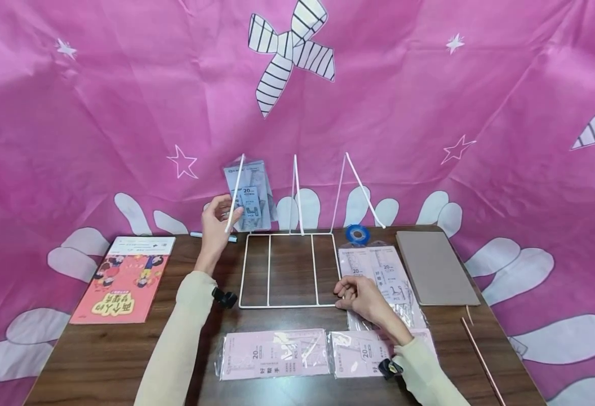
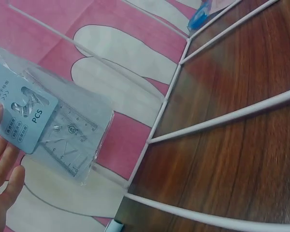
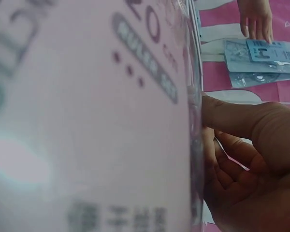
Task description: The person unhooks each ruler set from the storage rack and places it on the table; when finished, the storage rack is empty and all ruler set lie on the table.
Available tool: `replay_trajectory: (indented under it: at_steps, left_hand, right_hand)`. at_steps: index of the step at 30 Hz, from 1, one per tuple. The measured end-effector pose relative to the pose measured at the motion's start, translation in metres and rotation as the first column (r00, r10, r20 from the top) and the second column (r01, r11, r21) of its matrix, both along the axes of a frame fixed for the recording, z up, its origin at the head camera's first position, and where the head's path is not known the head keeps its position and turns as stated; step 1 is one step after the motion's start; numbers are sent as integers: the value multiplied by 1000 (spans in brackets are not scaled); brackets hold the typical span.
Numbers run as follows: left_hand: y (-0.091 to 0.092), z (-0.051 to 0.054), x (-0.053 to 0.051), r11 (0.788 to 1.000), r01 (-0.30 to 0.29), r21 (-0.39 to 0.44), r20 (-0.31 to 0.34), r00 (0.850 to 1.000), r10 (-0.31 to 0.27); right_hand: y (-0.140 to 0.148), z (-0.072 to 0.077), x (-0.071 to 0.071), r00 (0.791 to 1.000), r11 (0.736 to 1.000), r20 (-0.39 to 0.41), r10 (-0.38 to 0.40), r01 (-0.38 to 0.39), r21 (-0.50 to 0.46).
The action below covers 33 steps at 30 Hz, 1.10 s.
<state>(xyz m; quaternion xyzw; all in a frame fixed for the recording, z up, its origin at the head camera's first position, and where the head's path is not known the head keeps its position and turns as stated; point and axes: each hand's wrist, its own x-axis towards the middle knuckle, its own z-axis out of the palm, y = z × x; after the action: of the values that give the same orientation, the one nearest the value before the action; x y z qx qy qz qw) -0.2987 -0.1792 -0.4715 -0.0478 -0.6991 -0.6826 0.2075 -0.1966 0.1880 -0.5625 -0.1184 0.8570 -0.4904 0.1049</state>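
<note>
left hand: packet held at the rack's left end

1. hand state. my left hand (image 1: 216, 223) is clamped on the blue packet (image 1: 252, 197), pinching it at the edge nearest the palm, thumb over the printed face. clear rulers show through the wrapping.

2. governing relation. the packet extends to the right of my left fingertips, facing me, its long axis close to upright with a slight tilt. seen from my head, the left divider (image 1: 235, 192) of the white rack (image 1: 279, 307) crosses in front of packet and fingers. my left hand is the nearer one. i cannot tell whether the packet's lower edge touches the rear bar.

3. second hand. my right hand (image 1: 362, 299) is well apart from the packet, at the rack's near right corner, fingers curled inward. i cannot tell whether they are clamped on the wire or only beside it.

4. surrounding items. a pink packet (image 1: 381, 268) lies beneath and beyond my right hand; the tape (image 1: 350, 234) lies farther beyond it. the pen (image 1: 230, 239) lies just below my left hand; the book (image 1: 120, 287) is to that hand's left, nearer me.
</note>
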Motion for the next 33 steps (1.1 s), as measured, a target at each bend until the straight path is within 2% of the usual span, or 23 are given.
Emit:
replay_trajectory:
  at_steps: [7, 14, 20, 27, 33]
  left_hand:
    - [2, 1, 5, 998, -5, 55, -24, 1000, 6]
    - [-1, 2, 10, 993, -32, 116, 3, 999, 32]
    - [-2, 5, 21, 993, -47, 106, 1, 999, 47]
    - [-6, -14, 21, 993, -28, 112, 16, 1000, 26]
    - [-8, -20, 29, 996, -28, 80, 22, 999, 26]
  right_hand:
    - [-3, 1, 0, 1000, 1000, -7, 10, -10, -6]
    - [-4, 2, 1, 1000, 1000, 8, -2, 2, -5]
    - [-4, 3, 1, 1000, 1000, 12, -11, 11, -1]
    - [-3, 3, 2, 1000, 1000, 17, -27, 26, 8]
    - [-2, 5, 2, 999, 1000, 28, -30, 30, 1]
